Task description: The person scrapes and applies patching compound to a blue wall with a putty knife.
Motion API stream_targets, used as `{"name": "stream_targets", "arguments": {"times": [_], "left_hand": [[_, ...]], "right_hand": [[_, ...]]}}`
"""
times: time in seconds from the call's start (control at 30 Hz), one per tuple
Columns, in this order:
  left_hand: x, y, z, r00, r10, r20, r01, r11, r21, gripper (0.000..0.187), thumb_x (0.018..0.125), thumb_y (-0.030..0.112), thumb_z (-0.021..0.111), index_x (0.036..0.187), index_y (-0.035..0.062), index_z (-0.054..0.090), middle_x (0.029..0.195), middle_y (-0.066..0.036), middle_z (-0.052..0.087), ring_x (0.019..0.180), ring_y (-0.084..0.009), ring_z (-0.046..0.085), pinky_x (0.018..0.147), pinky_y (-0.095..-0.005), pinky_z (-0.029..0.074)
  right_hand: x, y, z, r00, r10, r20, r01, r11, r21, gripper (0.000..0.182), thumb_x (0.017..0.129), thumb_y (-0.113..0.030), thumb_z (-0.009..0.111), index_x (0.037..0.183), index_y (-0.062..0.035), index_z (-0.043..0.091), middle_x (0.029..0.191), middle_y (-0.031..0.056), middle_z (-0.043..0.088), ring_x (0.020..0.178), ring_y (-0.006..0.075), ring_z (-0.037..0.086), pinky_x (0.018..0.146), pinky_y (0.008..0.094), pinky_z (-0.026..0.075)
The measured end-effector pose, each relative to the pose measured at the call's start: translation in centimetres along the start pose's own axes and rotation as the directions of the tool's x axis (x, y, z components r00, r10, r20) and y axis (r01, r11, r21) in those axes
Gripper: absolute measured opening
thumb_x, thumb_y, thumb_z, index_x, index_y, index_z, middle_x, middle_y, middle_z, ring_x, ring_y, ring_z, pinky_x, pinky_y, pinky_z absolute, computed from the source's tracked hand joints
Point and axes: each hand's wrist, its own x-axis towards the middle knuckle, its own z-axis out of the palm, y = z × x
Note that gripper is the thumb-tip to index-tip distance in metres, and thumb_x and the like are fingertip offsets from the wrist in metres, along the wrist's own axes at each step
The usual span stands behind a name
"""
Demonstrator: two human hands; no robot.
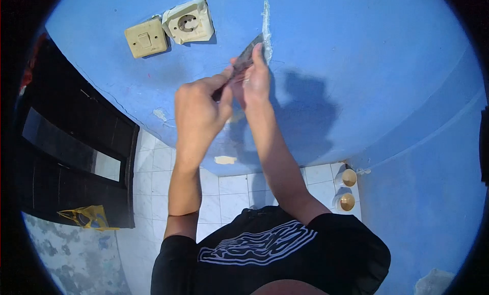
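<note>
Between my hands is a dark grey, mottled flat piece that looks like sandpaper [248, 55], tilted with its upper corner close to a rough white strip of filler [266, 27] on the blue wall. My right hand [254, 81] holds it from the right, thumb pointing up along its face. From the lower left, my left hand [199, 104] pinches its lower end with bent fingers. Part of the piece is hidden behind the fingers.
A light switch [146, 38] and a loose-looking socket [188, 22] sit left of the filler. Dark wooden furniture [76, 142] stands at the left, with a yellow plastic bag [91, 217] by it. Two round containers [346, 202] rest on the white floor tiles [234, 184] at the right.
</note>
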Motion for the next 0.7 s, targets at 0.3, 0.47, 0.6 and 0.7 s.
{"name": "stream_targets", "arguments": {"times": [0.3,0.47,0.6,0.7], "left_hand": [[1.3,0.2,-0.1,1.0,0.014,-0.007,-0.013,0.997,0.08,0.018,0.079,0.009,0.07,0.094,-0.0002,0.074,0.07,-0.022,0.065,0.057,-0.0317,0.065,0.057,-0.0362,0.05],[0.8,-0.6,-0.4,0.999,0.04,0.029,-0.041,0.999,0.009,0.019,0.079,0.009,0.072,0.095,-0.0023,0.074,0.068,-0.023,0.065,0.052,-0.0276,0.064,0.055,-0.0325,0.049],[1.2,-0.8,-0.2,1.0,-0.008,0.003,0.007,0.999,0.047,0.02,0.079,0.01,0.072,0.095,-0.0029,0.074,0.065,-0.022,0.064,0.05,-0.0254,0.063,0.054,-0.0325,0.048],[0.5,-0.7,-0.7,0.998,-0.061,0.034,0.06,0.998,0.012,0.02,0.079,0.011,0.072,0.094,-0.003,0.074,0.066,-0.022,0.064,0.052,-0.0269,0.064,0.054,-0.0325,0.049]], "right_hand": [[0.5,0.2,-0.1,1.0,0.03,0.001,-0.03,0.999,0.022,0.039,0.099,-0.045,0.054,0.093,-0.0071,0.057,0.079,0.0062,0.062,0.069,0.0201,0.063,0.067,0.0346,0.051],[0.6,0.5,-0.6,0.998,-0.031,0.048,0.029,0.998,0.048,0.037,0.099,-0.045,0.054,0.093,-0.0081,0.057,0.079,0.0051,0.061,0.068,0.0191,0.062,0.065,0.0337,0.05],[1.2,0.7,-0.6,0.996,-0.041,0.076,0.041,0.999,-0.008,0.036,0.099,-0.045,0.055,0.093,-0.0094,0.057,0.078,0.0039,0.061,0.069,0.0176,0.061,0.066,0.0334,0.05],[0.2,1.1,-0.3,0.998,-0.055,0.032,0.055,0.998,-0.002,0.036,0.099,-0.045,0.055,0.093,-0.0096,0.057,0.076,0.0036,0.061,0.067,0.0173,0.06,0.066,0.0336,0.05]]}}
